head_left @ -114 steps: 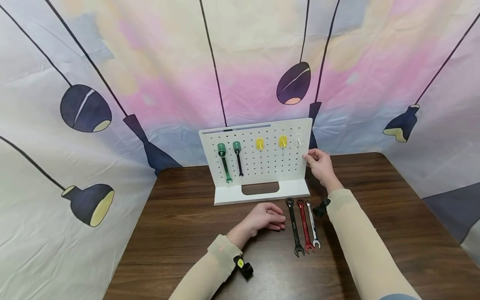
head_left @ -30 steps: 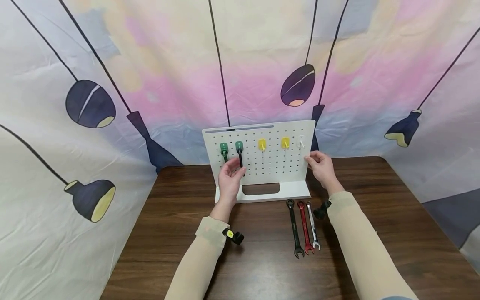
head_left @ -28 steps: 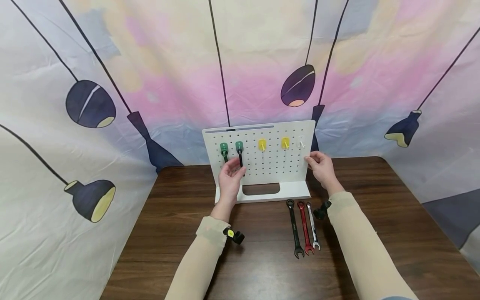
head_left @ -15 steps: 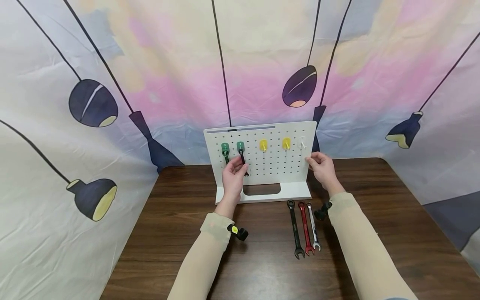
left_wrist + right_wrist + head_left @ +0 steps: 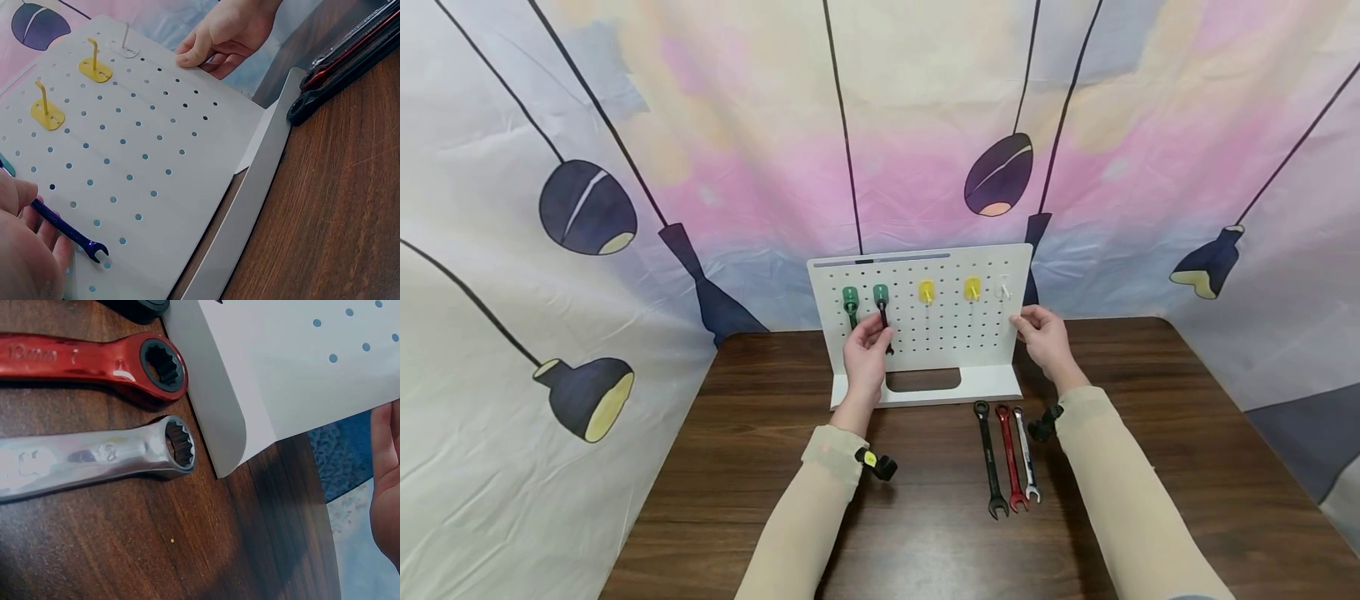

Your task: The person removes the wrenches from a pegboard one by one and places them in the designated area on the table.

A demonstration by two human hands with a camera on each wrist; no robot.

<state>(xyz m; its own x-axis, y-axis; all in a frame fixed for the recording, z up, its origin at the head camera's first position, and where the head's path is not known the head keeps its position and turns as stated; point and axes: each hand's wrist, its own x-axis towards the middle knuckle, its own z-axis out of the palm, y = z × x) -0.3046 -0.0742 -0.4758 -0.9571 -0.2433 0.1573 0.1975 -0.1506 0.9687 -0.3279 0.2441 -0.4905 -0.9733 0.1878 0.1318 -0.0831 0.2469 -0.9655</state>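
A white pegboard (image 5: 947, 329) stands upright on its base. My left hand (image 5: 865, 360) pinches the lower shaft of a dark blue combination wrench (image 5: 65, 230), whose upper end hangs at a green hook (image 5: 881, 293). Its open-ended jaw pokes out past the fingers in the left wrist view. Left of it a green wrench (image 5: 852, 310) hangs from another green hook (image 5: 850, 294), its lower part hidden behind the hand. At the board's right edge, my right hand (image 5: 1047, 342) grips the panel between thumb and fingers.
Two yellow hooks, one left (image 5: 927, 291) and one right (image 5: 972, 288), and a clear hook (image 5: 1003, 287) carry nothing. Black (image 5: 990, 458), red (image 5: 1012, 458) and silver (image 5: 1027, 457) wrenches lie side by side on the wooden table (image 5: 760, 467). A patterned cloth (image 5: 737, 167) hangs behind.
My left hand has gone from above the table near the loose wrenches up to the hanging blue wrench. That wrench's lower end has shifted slightly. My right hand keeps its hold on the board.
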